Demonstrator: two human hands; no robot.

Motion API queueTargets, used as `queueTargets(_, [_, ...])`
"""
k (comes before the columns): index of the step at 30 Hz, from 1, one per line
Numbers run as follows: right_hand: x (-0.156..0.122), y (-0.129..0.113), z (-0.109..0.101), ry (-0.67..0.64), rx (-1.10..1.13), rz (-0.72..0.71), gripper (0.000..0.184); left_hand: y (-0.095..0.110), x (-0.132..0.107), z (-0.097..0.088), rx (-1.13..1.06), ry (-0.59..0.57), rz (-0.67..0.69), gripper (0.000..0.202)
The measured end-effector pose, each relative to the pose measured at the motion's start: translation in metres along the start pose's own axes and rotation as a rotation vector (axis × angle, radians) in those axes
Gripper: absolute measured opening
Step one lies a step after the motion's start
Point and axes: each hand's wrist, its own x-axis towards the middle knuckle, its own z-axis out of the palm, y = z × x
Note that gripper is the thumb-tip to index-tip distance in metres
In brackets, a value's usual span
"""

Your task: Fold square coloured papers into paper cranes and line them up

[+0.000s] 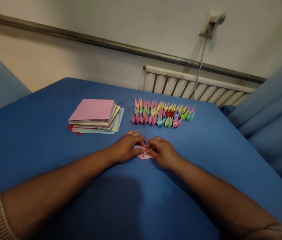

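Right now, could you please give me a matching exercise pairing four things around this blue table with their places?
Things:
1. stack of square coloured paper sheets with a pink top
2. rows of small folded multicoloured paper pieces
3. small pink patterned paper piece
4. white ribbed radiator

Places:
A. beyond the far edge of the blue table
B. pinched between the left hand and the right hand
C. lined up just right of the stack
D. far left part of the tabletop

Pairs: 1-D, 2-C, 3-B, 4-A.

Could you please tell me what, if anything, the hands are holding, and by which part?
A pink folded paper, the left hand pinching its left side, the right hand its right side.
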Motion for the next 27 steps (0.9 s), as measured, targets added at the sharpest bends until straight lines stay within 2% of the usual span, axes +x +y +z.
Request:
queueTargets(5, [0.0, -0.002, -0.001, -0.006, 0.036, -0.004, 0.006, 0.004, -0.003, -0.003, 0.087, 0.013, -0.064, 0.034])
queueTargets(10, [0.0, -0.005, -0.003, -0.032, 0.037, 0.073, 0.018, 0.009, -0.001, -0.004, 0.049, 0.001, -0.101, 0.024])
queueTargets(15, [-0.002, -0.011, -0.006, -0.037, 0.018, 0.092, 0.021, 0.009, -0.001, -0.001, -0.001, -0.002, -0.104, 0.017])
queueTargets(19, [-0.005, -0.012, -0.007, -0.017, -0.035, 0.067, 0.016, 0.008, -0.003, 0.001, 0.012, 0.046, 0.023, 0.012])
queueTargets(22, [-0.005, -0.005, -0.002, 0.015, 0.023, 0.039, 0.009, 0.011, -0.004, 0.001, 0.069, 0.107, 0.099, 0.011])
queueTargets(27, [-0.001, 0.004, 0.007, 0.084, 0.187, 0.056, 0.006, 0.015, -0.003, 0.0, 0.117, 0.146, -0.016, 0.008])
